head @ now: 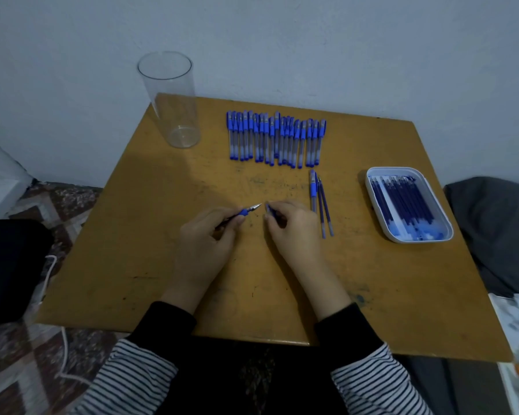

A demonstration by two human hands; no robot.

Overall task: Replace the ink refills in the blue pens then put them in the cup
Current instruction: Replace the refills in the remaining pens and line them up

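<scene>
Blue pen (244, 213): gripped in left hand (205, 239), tip exposed. Small blue pen part (269, 210): pinched by right hand (294, 229). Clear cup (174, 100): stood upright on counter (126, 241).

Capped blue pens (276, 139) lie rowed at upper centre. One opened pen (247, 211) points upper right at centre. The clear cup (174, 100) stands upright, upper left. Dark refills (402, 202) fill a white tray (369, 190), right.

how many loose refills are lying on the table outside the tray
2. One refill and a second refill lie side by side between the right hand and the white tray, next to a pen barrel. Another may be hidden under that hand.
</scene>
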